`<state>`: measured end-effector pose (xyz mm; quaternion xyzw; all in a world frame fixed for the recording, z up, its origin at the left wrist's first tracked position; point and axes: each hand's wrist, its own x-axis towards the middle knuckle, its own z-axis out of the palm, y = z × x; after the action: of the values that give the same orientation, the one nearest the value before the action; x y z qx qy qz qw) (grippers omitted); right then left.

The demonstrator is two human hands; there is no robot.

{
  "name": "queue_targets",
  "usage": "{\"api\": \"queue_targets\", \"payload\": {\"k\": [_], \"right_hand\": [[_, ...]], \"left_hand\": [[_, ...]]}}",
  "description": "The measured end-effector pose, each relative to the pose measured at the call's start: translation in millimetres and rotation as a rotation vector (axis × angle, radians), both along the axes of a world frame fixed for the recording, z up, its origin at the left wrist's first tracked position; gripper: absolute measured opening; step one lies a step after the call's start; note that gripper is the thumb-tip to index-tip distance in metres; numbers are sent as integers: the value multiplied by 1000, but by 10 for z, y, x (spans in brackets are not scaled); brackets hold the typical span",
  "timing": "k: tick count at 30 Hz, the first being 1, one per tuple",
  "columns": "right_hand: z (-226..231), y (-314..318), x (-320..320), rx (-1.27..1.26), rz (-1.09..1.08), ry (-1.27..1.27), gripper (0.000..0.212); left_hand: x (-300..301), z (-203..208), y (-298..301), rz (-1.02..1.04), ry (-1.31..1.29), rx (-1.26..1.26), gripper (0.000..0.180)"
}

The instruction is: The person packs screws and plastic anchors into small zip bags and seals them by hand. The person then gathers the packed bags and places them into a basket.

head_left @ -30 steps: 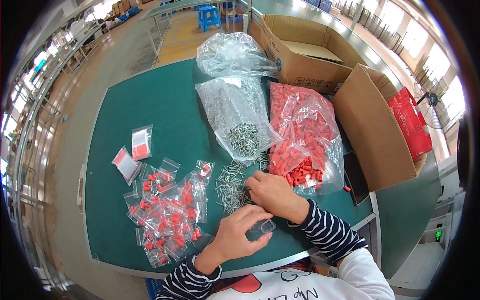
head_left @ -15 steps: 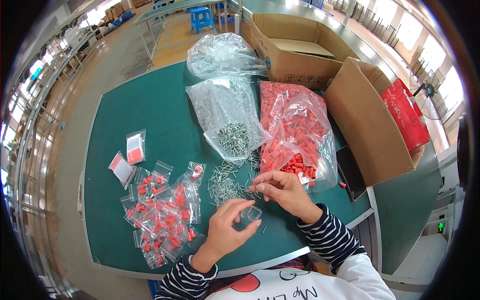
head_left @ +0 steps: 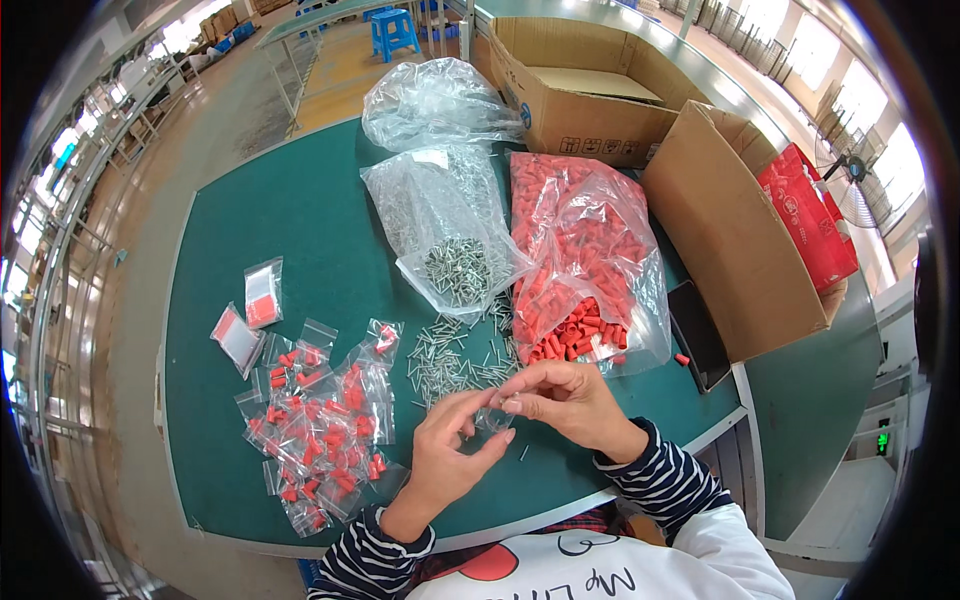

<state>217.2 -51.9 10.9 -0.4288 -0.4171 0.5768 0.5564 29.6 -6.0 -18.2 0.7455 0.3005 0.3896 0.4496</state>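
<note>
My left hand (head_left: 452,448) grips a small transparent zip bag (head_left: 492,421) between thumb and fingers. At the bag's mouth, the thumb and fingers of my right hand (head_left: 578,408) are pinched together; what they hold is too small to make out. Just beyond both hands lies a loose pile of small silver screws (head_left: 445,365). More screws show in the open end of a large transparent bag (head_left: 440,200). To its right, a big plastic bag of red tube-shaped pieces (head_left: 580,230) lies open toward me. One single screw (head_left: 524,453) rests below my right hand.
Several filled small bags (head_left: 320,430) with red pieces are heaped at left. Behind them lie two packs of flat bags (head_left: 264,293). A dark tray (head_left: 700,335), a tilted carton (head_left: 735,235) and a larger carton (head_left: 590,130) stand at right and back.
My right hand has moved from the edge of the screw pile to the mouth of the small bag. The left hand still holds the bag. The whole view has shifted slightly.
</note>
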Motion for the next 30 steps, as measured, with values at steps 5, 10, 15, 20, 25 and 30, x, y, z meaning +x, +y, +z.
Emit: {"api": "queue_targets", "payload": {"k": [5,10,15,20,25,30], "right_hand": [[96,-61,-22,38,37,-211,24],[212,-151,54,62,21,-234,23],[238,-210,162,30,-88,-157,23],[219,-254,315,51,-222,-369,17],[82,-472,326,164,33,-999,18],[-119,-562,213,184,-2,-1321,25]], "left_hand": [[8,-53,6,-8,-51,-4,51],[-1,-33,-4,5,-17,-4,52],[0,12,-32,-30,42,-71,53],[-16,-22,10,36,-145,-234,54],[-39,32,17,-29,31,69,58],[20,5,25,-29,77,366,59]]}}
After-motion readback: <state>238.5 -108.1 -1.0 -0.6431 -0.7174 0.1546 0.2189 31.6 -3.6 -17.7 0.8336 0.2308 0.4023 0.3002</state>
